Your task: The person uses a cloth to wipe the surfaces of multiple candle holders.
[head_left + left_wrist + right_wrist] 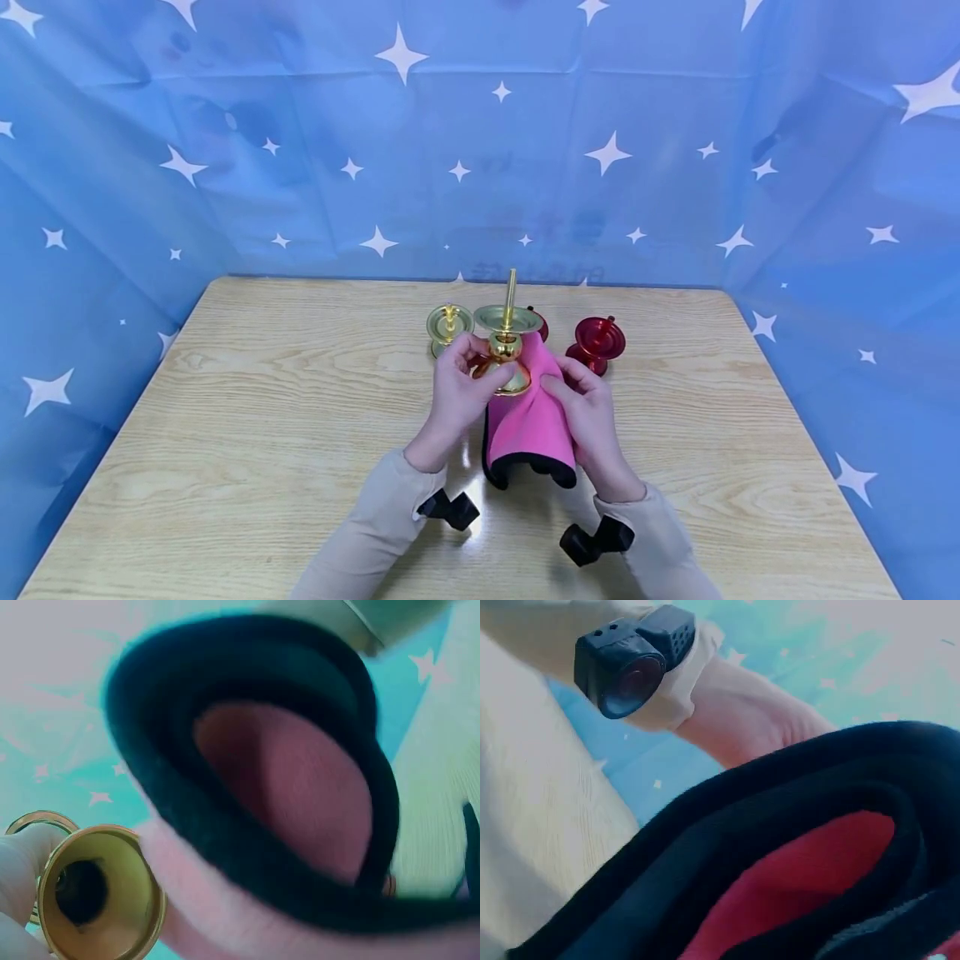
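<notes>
A shiny gold candlestick [504, 343], with a wide dish and a thin upright stem on top, is held up over the table in my left hand [457, 390]. The fingers and thumb grip it around its rounded lower part. Its hollow base [109, 889] faces the camera in the left wrist view. My right hand [592, 417] pinches a pink cloth [528, 429] with black edging against the candlestick's right side. The cloth hangs down in a fold between both hands. In the right wrist view the black edging [667, 885] hides the right fingers.
Behind the hands, a second gold candlestick [450, 322] stands to the left. A red candlestick [600, 340] is at the right, and another red one [542, 327] is mostly hidden behind the held candlestick. Blue star-patterned fabric [480, 208] hangs around the wooden table [285, 417].
</notes>
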`<action>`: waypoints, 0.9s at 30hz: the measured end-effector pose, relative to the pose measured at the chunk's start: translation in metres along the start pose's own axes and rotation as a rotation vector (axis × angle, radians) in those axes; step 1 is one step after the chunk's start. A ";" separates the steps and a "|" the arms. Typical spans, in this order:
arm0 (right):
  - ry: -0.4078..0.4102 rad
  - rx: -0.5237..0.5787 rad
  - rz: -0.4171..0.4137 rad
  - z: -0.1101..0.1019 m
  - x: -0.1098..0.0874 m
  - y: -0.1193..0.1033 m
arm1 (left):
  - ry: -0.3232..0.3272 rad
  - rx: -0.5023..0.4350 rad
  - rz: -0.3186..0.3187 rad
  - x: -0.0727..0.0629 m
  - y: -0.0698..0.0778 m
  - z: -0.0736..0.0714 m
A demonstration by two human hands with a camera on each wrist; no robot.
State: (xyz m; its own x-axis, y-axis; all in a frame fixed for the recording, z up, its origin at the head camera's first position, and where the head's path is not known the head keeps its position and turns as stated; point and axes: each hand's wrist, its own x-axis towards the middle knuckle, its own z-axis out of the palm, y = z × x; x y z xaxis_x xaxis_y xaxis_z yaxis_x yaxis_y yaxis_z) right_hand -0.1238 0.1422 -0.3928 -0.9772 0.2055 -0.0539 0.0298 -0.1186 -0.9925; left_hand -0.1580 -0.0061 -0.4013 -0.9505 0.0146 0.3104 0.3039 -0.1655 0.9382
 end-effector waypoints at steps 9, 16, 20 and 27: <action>-0.010 0.247 0.045 0.007 -0.007 0.004 | 0.042 -0.020 -0.127 0.003 0.005 0.006; 0.057 0.271 0.027 0.009 -0.009 0.004 | -0.006 0.072 -0.119 0.002 0.002 0.007; 0.088 0.285 0.012 0.009 -0.008 0.005 | -0.052 0.140 -0.095 0.001 0.003 0.006; 0.123 0.301 -0.006 0.009 -0.007 0.008 | -0.167 0.187 -0.078 -0.002 0.003 0.001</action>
State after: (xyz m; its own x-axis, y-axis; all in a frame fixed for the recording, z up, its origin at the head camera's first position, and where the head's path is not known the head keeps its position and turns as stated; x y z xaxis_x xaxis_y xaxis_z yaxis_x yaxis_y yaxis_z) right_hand -0.1186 0.1313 -0.3993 -0.9439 0.3206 -0.0794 -0.0570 -0.3949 -0.9169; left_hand -0.1553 -0.0053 -0.3993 -0.9523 0.1858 0.2423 0.2515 0.0274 0.9675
